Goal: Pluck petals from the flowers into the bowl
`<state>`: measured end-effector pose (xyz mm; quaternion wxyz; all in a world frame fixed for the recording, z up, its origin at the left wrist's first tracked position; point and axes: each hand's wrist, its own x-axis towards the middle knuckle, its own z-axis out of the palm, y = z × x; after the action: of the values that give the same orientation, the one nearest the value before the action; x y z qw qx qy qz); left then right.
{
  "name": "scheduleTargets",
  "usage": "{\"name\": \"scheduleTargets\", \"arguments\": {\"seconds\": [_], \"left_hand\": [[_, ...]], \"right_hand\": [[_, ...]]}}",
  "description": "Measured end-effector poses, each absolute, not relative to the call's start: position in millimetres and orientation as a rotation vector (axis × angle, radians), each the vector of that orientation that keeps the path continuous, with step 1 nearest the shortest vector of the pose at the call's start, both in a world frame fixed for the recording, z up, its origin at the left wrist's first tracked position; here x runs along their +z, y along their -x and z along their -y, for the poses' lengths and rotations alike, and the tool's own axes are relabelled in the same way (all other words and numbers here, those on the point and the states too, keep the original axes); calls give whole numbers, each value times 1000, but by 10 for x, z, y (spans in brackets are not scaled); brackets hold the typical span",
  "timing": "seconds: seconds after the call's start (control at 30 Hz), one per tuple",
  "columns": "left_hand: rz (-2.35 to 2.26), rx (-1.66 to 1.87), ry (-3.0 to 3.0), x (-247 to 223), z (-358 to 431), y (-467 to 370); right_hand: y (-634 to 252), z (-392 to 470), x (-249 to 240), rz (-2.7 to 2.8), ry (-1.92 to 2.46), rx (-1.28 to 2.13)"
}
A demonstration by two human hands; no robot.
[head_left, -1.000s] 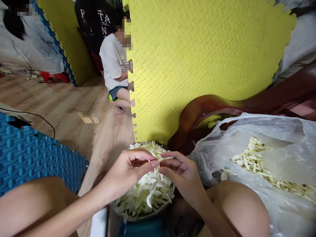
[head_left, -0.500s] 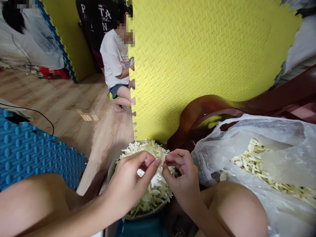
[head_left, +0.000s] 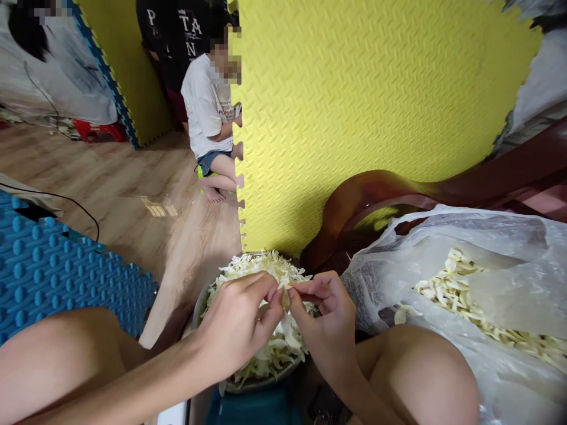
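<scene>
One pale flower piece (head_left: 286, 300) is between the two hands, above the heaped bowl (head_left: 256, 387). The left hand (head_left: 234, 316) and the right hand (head_left: 330, 316) both pinch it with fingertips, equally near; its long axis seems upright.

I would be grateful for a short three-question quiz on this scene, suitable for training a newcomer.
1. Multiple choice: what colour is the large upright mat beyond the bowl?
A. Red
B. Yellow
C. White

2. True or false: the translucent plastic lies to the right of the bowl.

3. Short answer: what sits between the fingertips of the left hand and the right hand?

Key:
1. B
2. True
3. A small pale piece, partly hidden by the fingers.
</scene>
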<state>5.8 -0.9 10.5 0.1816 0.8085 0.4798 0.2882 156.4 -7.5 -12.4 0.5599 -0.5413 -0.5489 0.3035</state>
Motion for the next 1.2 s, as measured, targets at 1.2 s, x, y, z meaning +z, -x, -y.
{"name": "scheduleTargets", "arguments": {"seconds": [1.2], "left_hand": [[-1076,824,-1468,298,-205,52]], "right_hand": [[-1743,-53,-25,1678,1020,1034]]}}
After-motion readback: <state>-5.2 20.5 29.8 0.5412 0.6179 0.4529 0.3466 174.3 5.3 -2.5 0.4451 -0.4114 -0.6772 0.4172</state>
